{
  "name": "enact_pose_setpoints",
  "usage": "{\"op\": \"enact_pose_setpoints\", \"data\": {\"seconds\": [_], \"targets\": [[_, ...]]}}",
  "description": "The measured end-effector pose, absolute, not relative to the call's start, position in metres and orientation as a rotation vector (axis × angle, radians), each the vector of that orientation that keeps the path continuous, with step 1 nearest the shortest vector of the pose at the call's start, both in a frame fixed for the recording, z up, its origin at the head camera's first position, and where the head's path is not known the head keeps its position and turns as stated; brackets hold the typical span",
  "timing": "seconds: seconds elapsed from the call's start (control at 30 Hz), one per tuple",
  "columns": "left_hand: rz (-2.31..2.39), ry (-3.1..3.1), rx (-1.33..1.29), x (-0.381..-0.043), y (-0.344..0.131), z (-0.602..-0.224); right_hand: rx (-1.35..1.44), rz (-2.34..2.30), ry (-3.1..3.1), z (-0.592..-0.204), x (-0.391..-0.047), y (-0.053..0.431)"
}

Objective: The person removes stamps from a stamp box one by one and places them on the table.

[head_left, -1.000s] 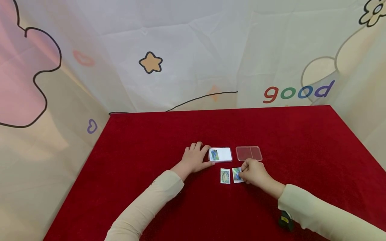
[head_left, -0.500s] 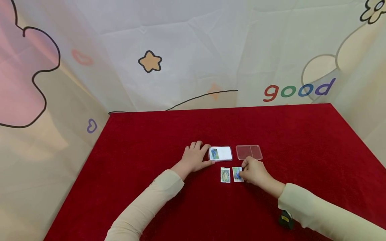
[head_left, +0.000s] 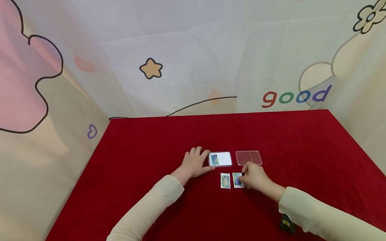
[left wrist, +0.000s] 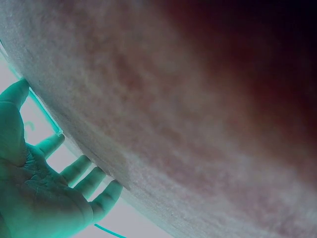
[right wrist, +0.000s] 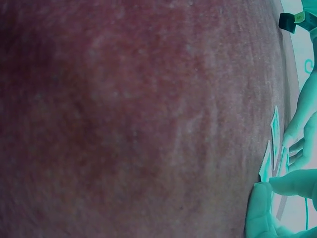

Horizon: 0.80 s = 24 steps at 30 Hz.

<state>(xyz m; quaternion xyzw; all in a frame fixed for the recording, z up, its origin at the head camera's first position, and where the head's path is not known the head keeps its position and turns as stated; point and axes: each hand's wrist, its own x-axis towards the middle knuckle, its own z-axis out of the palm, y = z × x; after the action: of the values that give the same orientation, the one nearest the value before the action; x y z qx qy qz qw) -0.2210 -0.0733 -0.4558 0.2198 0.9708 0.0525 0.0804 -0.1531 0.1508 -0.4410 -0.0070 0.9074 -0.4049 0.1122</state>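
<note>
A clear flat case (head_left: 224, 159) with a white insert lies mid-table, a small picture stamp (head_left: 214, 160) at its left end. The left hand (head_left: 194, 163) rests spread at its left side, index finger at the upper corner and thumb along the lower edge. In front of the case lie two postage stamps: one with a greenish oval (head_left: 225, 181), the other blue-green (head_left: 237, 179). Thumb and index finger of the right hand (head_left: 255, 175) pinch the blue-green stamp's right edge. In the right wrist view, that stamp's toothed edge (right wrist: 266, 163) shows at the fingertips.
A clear lid (head_left: 248, 158) with a dividing line lies right of the case, just beyond the right hand. A dark object with a yellow label (head_left: 286, 223) shows under the right sleeve. Red cloth (head_left: 156, 144) covers the table, and a printed curtain (head_left: 193, 50) hangs behind it.
The head view has tipped, so everything sits slightly lower in the picture. Both hands keep their places at the case and the blue-green stamp, the right fingers shifting only slightly.
</note>
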Motion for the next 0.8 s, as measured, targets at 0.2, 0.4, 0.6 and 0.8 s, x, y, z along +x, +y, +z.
{"op": "enact_pose_setpoints", "data": {"seconds": [0.2,0.4,0.6,0.8], "targets": [[0.161,2.901,0.657,-0.2208,-0.0727,-0.4559,-0.026,-1.228,2.615,-0.4384,-0.1531,0.1537],[0.153,2.903,0.665,-0.2213,-0.0726,-0.4564,-0.042,-1.214,2.630,-0.4352,-0.1537,0.1544],[0.157,2.902,0.669,-0.2221,-0.0736,-0.4582,-0.066,-1.208,2.672,-0.4341,-0.1554,0.1524],[0.155,2.903,0.666,-0.2219,-0.0738,-0.4575,-0.116,-1.172,2.722,-0.4329,-0.1599,0.1505]]}}
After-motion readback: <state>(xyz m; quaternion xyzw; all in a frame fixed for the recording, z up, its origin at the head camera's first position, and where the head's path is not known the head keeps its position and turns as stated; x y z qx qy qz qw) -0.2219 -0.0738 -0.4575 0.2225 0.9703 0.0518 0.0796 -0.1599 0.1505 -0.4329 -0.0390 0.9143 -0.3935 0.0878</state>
